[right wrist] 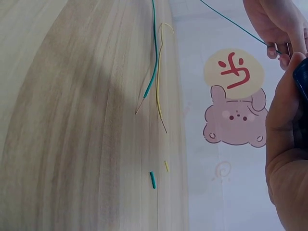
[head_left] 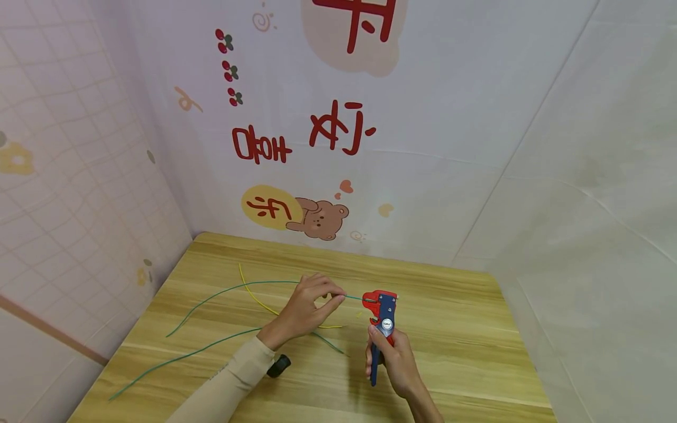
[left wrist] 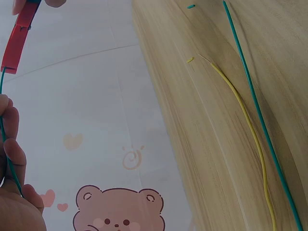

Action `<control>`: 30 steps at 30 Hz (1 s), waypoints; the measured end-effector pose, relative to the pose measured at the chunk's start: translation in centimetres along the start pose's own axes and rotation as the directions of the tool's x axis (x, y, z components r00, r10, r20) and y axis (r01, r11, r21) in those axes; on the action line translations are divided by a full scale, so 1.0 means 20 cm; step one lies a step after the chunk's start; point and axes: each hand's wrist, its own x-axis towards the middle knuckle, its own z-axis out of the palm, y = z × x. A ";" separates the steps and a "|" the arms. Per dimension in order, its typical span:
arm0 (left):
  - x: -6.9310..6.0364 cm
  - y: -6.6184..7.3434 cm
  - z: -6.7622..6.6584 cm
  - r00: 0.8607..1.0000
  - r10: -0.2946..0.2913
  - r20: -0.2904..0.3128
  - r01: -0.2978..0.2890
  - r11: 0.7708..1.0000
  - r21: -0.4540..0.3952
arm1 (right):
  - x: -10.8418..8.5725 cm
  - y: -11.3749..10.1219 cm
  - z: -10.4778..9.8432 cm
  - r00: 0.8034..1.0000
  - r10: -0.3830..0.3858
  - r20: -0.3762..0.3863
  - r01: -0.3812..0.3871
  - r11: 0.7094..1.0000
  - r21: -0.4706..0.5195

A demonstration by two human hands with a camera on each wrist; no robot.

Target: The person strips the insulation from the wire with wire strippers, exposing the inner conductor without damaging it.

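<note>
My left hand (head_left: pixel 312 299) pinches a green wire (head_left: pixel 353 297) between thumb and fingers, above the table. The wire's tip runs into the red jaws of a wire stripper (head_left: pixel 388 308) with dark blue handles. My right hand (head_left: pixel 396 358) grips those handles, thumb near the round pivot. In the left wrist view, the green wire also passes along the fingers up to the red head (left wrist: pixel 14 48). How far the tip sits inside the jaws is hidden.
A second green wire (head_left: pixel 185 356) and a yellow wire (head_left: pixel 254 296) lie on the wooden table (head_left: pixel 455 364), each with a bare copper end. Short green (right wrist: pixel 152 179) and yellow (right wrist: pixel 167 166) insulation pieces lie nearby. A black object (head_left: pixel 278 365) shows beside the left sleeve.
</note>
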 end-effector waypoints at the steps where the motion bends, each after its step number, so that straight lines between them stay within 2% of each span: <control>1: 0.00 0.00 0.00 1.000 -0.001 0.000 0.001 1.000 -0.003 | 0.00 0.00 0.00 1.000 0.000 0.000 0.000 1.000 0.002; 13: 0.00 -0.01 0.00 0.999 -0.026 0.019 0.026 0.999 -0.018 | 0.00 0.01 0.01 1.000 -0.002 -0.011 0.003 1.000 0.010; 24: 0.00 0.00 0.00 1.000 0.002 0.001 -0.002 1.000 -0.009 | 0.00 0.00 0.01 1.000 -0.012 -0.008 0.012 1.000 0.002; 30: 0.00 0.00 0.00 1.000 -0.017 0.006 0.017 1.000 -0.002 | 0.00 0.00 0.01 1.000 -0.009 -0.011 0.009 1.000 0.004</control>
